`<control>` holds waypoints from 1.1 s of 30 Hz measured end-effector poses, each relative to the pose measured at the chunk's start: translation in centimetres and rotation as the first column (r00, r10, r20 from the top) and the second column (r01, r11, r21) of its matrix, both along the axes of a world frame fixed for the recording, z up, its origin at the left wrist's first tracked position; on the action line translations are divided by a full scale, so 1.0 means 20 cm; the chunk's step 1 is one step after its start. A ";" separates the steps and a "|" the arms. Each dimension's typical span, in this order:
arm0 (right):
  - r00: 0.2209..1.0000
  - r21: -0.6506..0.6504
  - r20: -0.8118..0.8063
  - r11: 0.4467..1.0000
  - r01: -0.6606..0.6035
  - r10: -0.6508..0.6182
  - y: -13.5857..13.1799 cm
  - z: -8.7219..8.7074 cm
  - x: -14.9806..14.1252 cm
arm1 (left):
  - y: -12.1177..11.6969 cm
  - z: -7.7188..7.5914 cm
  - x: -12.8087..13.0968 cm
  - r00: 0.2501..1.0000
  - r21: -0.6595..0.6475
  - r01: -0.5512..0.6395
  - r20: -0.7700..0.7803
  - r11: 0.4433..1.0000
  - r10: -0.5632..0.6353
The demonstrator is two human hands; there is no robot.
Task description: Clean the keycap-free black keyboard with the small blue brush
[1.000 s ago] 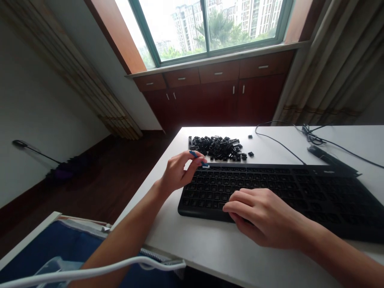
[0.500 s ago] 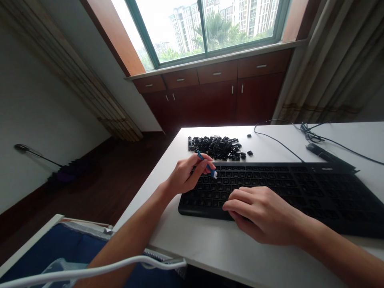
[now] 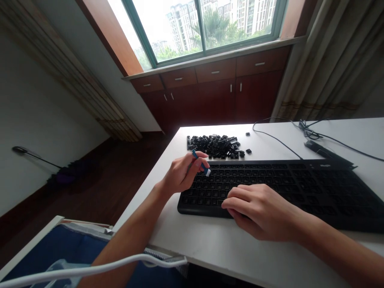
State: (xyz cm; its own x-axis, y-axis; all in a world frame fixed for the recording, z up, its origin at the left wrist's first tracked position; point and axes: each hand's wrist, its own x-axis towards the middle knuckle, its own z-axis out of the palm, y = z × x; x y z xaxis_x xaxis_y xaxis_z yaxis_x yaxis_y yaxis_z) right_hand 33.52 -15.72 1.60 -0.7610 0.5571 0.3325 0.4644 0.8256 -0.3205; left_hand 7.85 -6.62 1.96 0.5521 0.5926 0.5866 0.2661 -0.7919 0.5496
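A black keyboard [image 3: 288,188] with its keycaps removed lies across a white table [image 3: 210,248]. My left hand [image 3: 180,174] pinches a small blue brush [image 3: 201,165] with a white tip, held over the keyboard's far left corner. My right hand [image 3: 261,212] rests palm down on the keyboard's near edge, fingers curled against it and pressing it in place. A heap of loose black keycaps [image 3: 214,146] sits just beyond the keyboard, a few stray ones beside it.
A black cable [image 3: 276,138] and a dark slim device [image 3: 325,154] lie at the table's back right. A blue-seated chair with a white cord [image 3: 90,270] is at lower left. Wooden cabinets [image 3: 216,92] stand under the window; curtains hang right.
The brush tip swept down onto the keys toward the right, then came back up and left to the keyboard's top left corner. My right hand stayed put.
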 end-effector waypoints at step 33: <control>1.000 0.017 -0.005 1.000 0.002 -0.002 0.00 0.01 0.00 | 0.02 0.02 -0.02 0.992 0.064 0.017 -0.129 0.998 -0.009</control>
